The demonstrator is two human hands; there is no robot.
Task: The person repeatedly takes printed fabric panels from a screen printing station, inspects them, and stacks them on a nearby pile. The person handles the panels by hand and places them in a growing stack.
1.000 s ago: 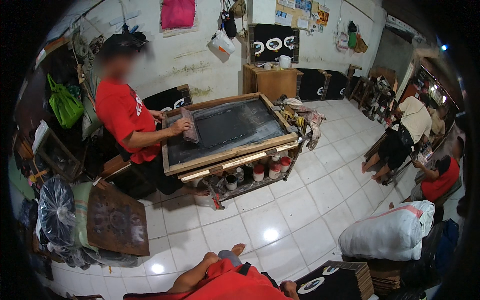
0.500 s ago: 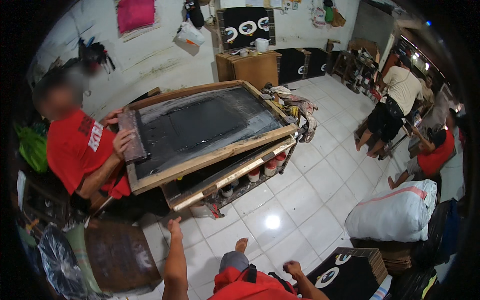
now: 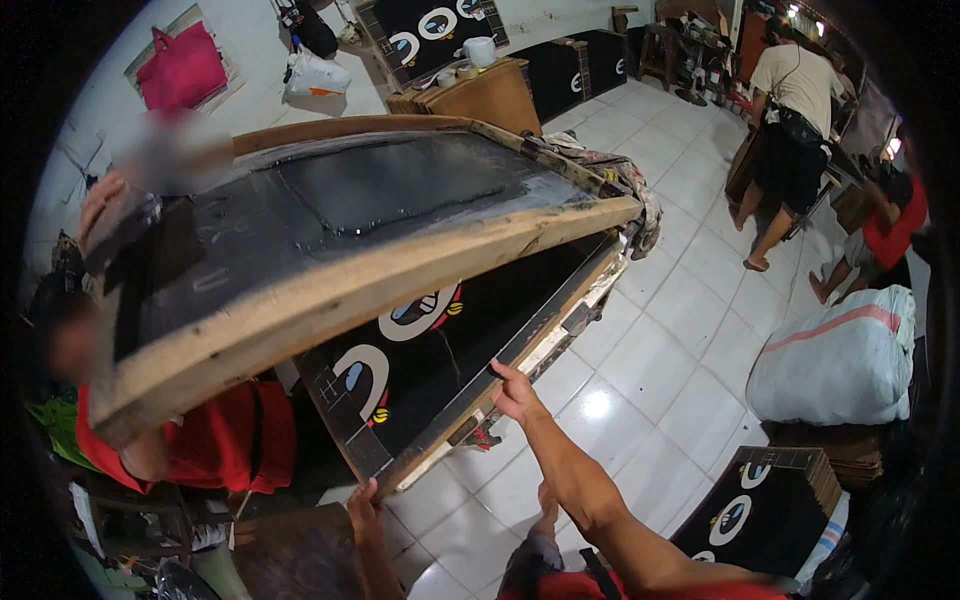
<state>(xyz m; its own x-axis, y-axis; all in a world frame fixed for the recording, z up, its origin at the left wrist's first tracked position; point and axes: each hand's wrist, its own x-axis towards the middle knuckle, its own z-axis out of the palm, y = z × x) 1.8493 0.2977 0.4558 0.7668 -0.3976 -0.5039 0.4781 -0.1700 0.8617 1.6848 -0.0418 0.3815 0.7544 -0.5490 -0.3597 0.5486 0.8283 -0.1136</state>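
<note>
My left hand (image 3: 364,508) grips the near left corner of a black printed board (image 3: 460,340) with white oval shapes, lying in the frame base below the raised screen. My right hand (image 3: 518,398) has its fingers on that board's near edge strip (image 3: 560,320), farther right. Above it, the wooden screen (image 3: 380,278) is tilted up, with dark wet ink (image 3: 390,180) on its mesh. A co-worker in red (image 3: 240,440) stands at the left, a hand (image 3: 103,205) at the screen's left end, mostly hidden behind it. Stained rags (image 3: 640,200) hang at the far right corner.
A white sack (image 3: 830,360) and a stack of printed boards (image 3: 740,510) sit at the lower right on the tiled floor (image 3: 650,410). People in cream (image 3: 795,90) and red (image 3: 893,230) are at the back right. A cabinet (image 3: 450,100) stands behind the screen.
The view has moved closer to the screen. The co-worker has raised it, exposing the printed board below. My hands have moved up to that board's near edge.
</note>
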